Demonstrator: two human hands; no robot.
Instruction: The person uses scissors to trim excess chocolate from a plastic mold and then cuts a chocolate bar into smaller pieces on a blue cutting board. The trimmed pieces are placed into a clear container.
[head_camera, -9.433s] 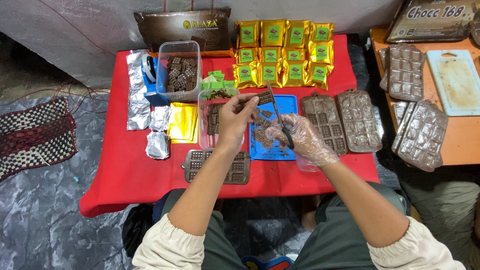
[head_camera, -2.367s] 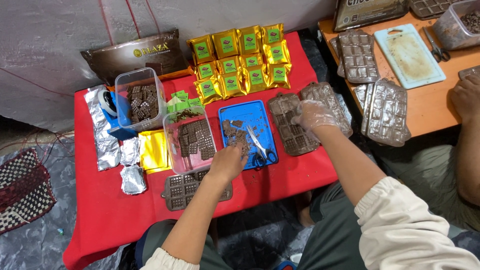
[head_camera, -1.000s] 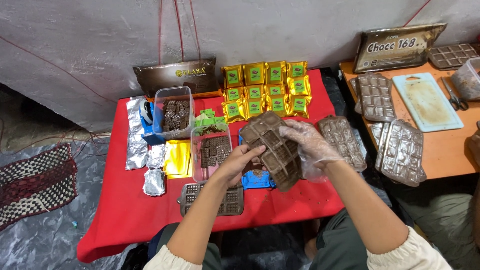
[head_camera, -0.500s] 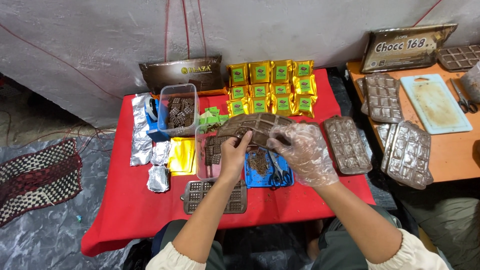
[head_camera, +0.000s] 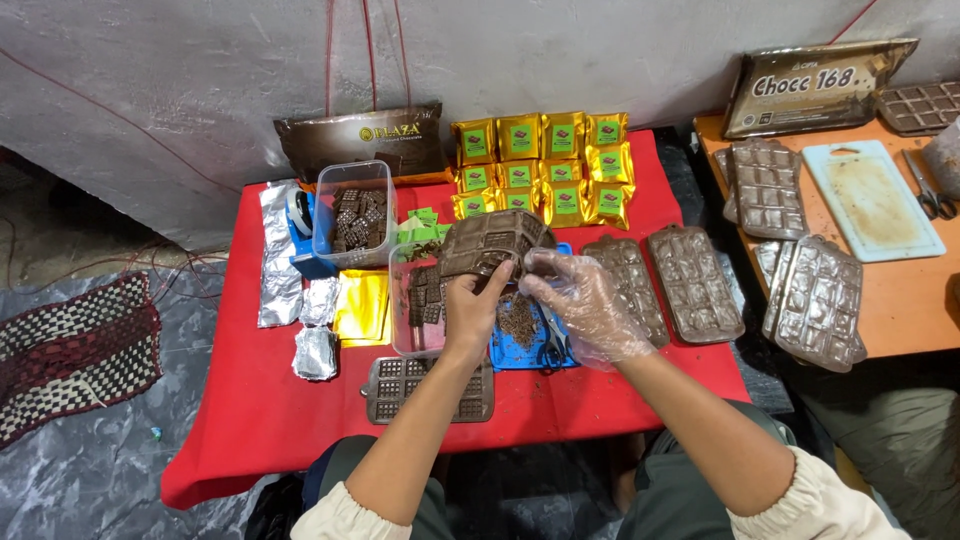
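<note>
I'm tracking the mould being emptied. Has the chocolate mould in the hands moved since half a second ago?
Yes. The chocolate mould has shifted left, from over the blue tray toward the clear tub.

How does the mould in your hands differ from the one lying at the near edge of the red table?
The held mould is lifted and tilted over the clear tub, gripped by the bare left hand and gloved right hand; the flat mould lies untouched on the red table. The held mould looks full of chocolate; the flat mould's pockets look empty. Both are brown, gridded trays.
</note>
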